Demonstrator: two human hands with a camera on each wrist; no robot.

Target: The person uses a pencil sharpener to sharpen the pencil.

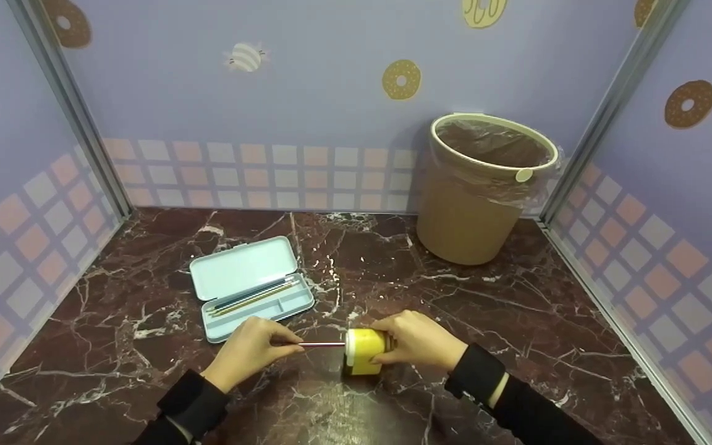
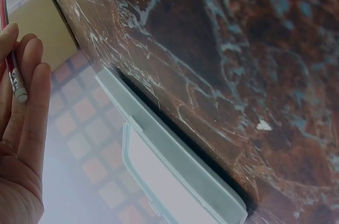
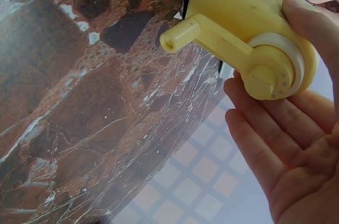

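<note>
Lower centre, the left hand (image 1: 251, 347) reaches inward, pinching a slim red-and-dark striped pencil (image 1: 325, 344); the right hand (image 1: 423, 341), opposite, grips a yellow plastic crank sharpener (image 1: 368, 353).

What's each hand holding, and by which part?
The left hand pinches a pencil near its metal-banded end; the right hand grips the yellow sharpener by its body, near the crank.

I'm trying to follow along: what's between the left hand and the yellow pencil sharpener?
In the head view, a red pencil pinched by the left hand reaches the yellow pencil sharpener.
</note>
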